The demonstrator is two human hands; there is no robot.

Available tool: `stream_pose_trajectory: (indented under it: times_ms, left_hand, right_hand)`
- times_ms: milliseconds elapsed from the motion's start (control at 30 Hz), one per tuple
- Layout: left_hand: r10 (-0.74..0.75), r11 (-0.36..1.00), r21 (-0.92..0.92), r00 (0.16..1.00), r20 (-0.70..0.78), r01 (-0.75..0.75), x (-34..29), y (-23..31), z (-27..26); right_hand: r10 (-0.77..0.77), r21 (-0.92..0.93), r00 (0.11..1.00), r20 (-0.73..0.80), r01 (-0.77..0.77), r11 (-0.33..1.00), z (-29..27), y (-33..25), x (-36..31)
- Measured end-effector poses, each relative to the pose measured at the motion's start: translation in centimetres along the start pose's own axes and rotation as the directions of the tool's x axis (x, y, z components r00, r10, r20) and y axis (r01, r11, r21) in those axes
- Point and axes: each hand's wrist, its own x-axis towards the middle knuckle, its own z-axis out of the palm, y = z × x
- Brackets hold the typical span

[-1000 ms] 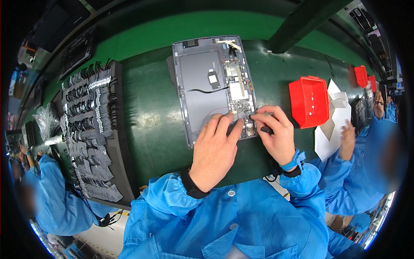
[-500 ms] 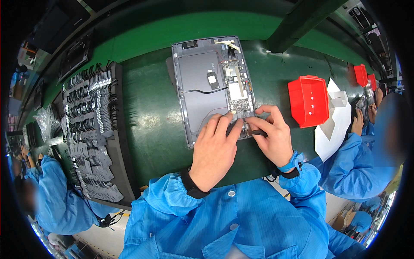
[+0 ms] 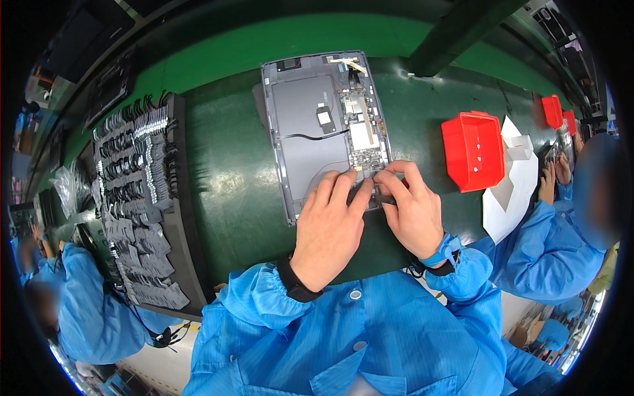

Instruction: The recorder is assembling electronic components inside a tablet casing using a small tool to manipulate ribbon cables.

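A grey tablet housing (image 3: 307,99) lies opened on the green bench, its inside facing up. A circuit board (image 3: 362,135) runs down its right side, and a black cable (image 3: 314,137) crosses the middle. My left hand (image 3: 329,228) rests over the lower part of the housing, fingers stretched out and fingertips at the board's lower end. Beside it, my right hand (image 3: 413,214) pinches a thin black tool (image 3: 385,198), perhaps tweezers, pointing at the same spot. The fingers hide what the tool's tip touches.
To the left, a dark tray (image 3: 188,224) holds many rows of small grey parts with black cables. A red bin (image 3: 456,155) with a few small white pieces stands at right, near white sheets (image 3: 518,198). A dark post (image 3: 456,39) rises behind. Co-workers in blue sit on both sides.
My right hand has shifted slightly left and up, bringing its fingers and the black tool closer to my left thumb. My left hand stays nearly still on the housing.
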Motion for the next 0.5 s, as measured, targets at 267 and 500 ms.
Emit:
stream_pose_trajectory:
  times_ms: [267,500]
  left_hand:
    - [0.019,1.0,0.003,1.0,-0.006,-0.019,-0.2,0.0,0.0]
    - [0.012,1.0,0.003,1.0,-0.002,-0.012,-0.2,-0.1,0.0]
  right_hand:
    - [-0.033,0.182,0.993,-0.112,0.053,0.982,0.2,0.8,-0.7]
    - [-0.035,0.061,0.998,-0.055,0.039,0.997,0.0,-0.1,-0.9]
